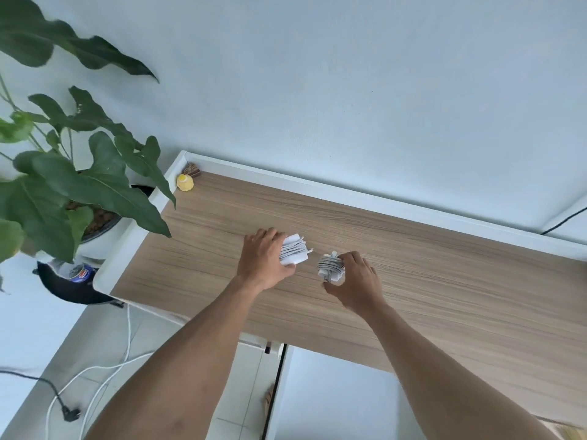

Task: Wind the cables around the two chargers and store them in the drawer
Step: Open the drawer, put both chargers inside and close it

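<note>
The right hand (355,277) is curling round the small white cable-wrapped charger (330,267); the left hand (265,260) is gripping the larger white wound charger (293,250), both at the wood-grain desktop (444,296). Each grip should be pressing the wraps flat while lifting.

A leafy potted plant (73,173) stands beside the wooden desk (444,296).
</note>
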### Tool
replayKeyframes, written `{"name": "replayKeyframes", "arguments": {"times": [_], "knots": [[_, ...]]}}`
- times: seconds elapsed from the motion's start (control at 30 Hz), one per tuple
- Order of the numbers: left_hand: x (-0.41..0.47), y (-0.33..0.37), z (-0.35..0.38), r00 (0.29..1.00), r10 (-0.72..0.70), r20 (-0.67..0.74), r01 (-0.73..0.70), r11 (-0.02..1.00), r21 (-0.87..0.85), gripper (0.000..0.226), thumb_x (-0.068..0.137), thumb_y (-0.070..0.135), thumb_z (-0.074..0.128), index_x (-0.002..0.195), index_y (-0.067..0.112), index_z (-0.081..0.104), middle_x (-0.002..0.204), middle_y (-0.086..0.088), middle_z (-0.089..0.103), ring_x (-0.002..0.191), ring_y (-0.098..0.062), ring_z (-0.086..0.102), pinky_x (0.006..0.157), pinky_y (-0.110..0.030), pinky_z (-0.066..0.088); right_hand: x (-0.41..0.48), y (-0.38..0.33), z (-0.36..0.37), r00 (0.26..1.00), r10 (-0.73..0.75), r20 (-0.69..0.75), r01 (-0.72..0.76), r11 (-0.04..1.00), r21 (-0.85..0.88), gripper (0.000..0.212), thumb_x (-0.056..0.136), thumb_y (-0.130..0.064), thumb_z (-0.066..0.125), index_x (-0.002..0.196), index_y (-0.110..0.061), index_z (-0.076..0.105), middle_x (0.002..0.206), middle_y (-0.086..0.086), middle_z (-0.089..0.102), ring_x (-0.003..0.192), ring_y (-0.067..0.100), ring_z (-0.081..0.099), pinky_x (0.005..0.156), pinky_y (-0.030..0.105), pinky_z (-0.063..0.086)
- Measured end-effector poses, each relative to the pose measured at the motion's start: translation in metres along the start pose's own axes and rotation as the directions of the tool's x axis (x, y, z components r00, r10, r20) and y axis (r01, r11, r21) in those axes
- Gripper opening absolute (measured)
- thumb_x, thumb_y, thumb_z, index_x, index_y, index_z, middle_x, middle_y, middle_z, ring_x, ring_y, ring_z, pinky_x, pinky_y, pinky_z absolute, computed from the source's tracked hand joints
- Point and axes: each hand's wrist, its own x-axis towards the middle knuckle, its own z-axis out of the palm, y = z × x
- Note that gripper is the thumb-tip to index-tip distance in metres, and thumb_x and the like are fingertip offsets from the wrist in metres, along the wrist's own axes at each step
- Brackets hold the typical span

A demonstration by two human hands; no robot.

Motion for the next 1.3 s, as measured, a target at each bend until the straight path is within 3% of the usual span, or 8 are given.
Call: {"name": "replayKeyframes", "arguments": {"times": [0.17, 0.43, 0.63, 0.87, 1.1, 1.3], "knots": [[-0.044, 0.05, -0.007, 1.0, 0.021, -0.013, -0.021, 1.0, -0.015, 0.06, 0.067, 0.061, 0.059, 0.112, 0.021, 0.062, 0.105, 0.004, 0.063, 0.1, -0.02, 0.058, 0.09, -0.038, 0.04, -0.062, 0.027, -0.02, 0.996, 0.054, -0.076, -0.049, 0.996, 0.073, 0.06, 0.071, -0.041, 0.074, 0.121, -0.016, 0.053, 0.117, -0.001, 0.053, 0.111, 0.021, 0.052, 0.096, 0.035, 0.039], [-0.128, 0.13, 0.012, 0.998, 0.06, 0.006, -0.059, 0.993, -0.106, 0.054, 0.064, 0.064, 0.049, 0.088, 0.017, 0.063, 0.086, 0.003, 0.063, 0.083, -0.022, 0.061, 0.075, -0.033, 0.044, -0.182, 0.094, -0.025, 0.981, 0.158, -0.113, -0.143, 0.981, 0.135, 0.054, 0.074, -0.04, 0.07, 0.119, -0.016, 0.052, 0.115, -0.002, 0.052, 0.11, 0.021, 0.051, 0.095, 0.032, 0.039], [-0.182, 0.173, 0.033, 0.995, 0.067, 0.07, -0.053, 0.982, -0.182, 0.055, 0.064, 0.062, 0.055, 0.094, 0.017, 0.063, 0.09, 0.003, 0.062, 0.09, -0.021, 0.059, 0.075, -0.033, 0.045, -0.25, 0.12, -0.018, 0.968, 0.234, -0.088, -0.219, 0.965, 0.147, 0.057, 0.074, -0.042, 0.071, 0.12, -0.017, 0.051, 0.116, -0.002, 0.05, 0.113, 0.02, 0.049, 0.096, 0.031, 0.038], [-0.208, 0.166, 0.058, 0.972, 0.018, 0.233, 0.024, 0.984, -0.176, 0.053, 0.072, 0.053, 0.061, 0.111, 0.017, 0.056, 0.111, 0.006, 0.054, 0.112, -0.017, 0.05, 0.082, -0.03, 0.046, -0.274, 0.125, 0.011, 0.958, 0.286, -0.021, -0.279, 0.945, 0.171, 0.058, 0.073, -0.044, 0.071, 0.121, -0.02, 0.05, 0.119, -0.003, 0.051, 0.112, 0.02, 0.051, 0.095, 0.031, 0.041], [-0.196, 0.137, 0.093, 0.933, -0.035, 0.359, 0.083, 0.989, -0.119, 0.051, 0.073, 0.049, 0.06, 0.11, 0.014, 0.053, 0.109, 0.001, 0.056, 0.106, -0.02, 0.052, 0.079, -0.031, 0.046, -0.259, 0.122, 0.059, 0.924, 0.352, 0.148, -0.373, 0.913, 0.162, 0.059, 0.073, -0.046, 0.069, 0.122, -0.02, 0.05, 0.12, -0.004, 0.049, 0.113, 0.019, 0.051, 0.092, 0.03, 0.043], [-0.184, 0.119, 0.128, 0.883, 0.069, 0.464, -0.042, 0.997, -0.068, 0.055, 0.072, 0.048, 0.062, 0.112, 0.012, 0.054, 0.111, -0.002, 0.056, 0.105, -0.021, 0.052, 0.083, -0.032, 0.048, -0.234, 0.124, 0.096, 0.886, 0.405, 0.225, -0.439, 0.89, 0.126, 0.058, 0.074, -0.047, 0.07, 0.12, -0.018, 0.049, 0.119, -0.002, 0.049, 0.114, 0.02, 0.049, 0.091, 0.033, 0.044]]}}
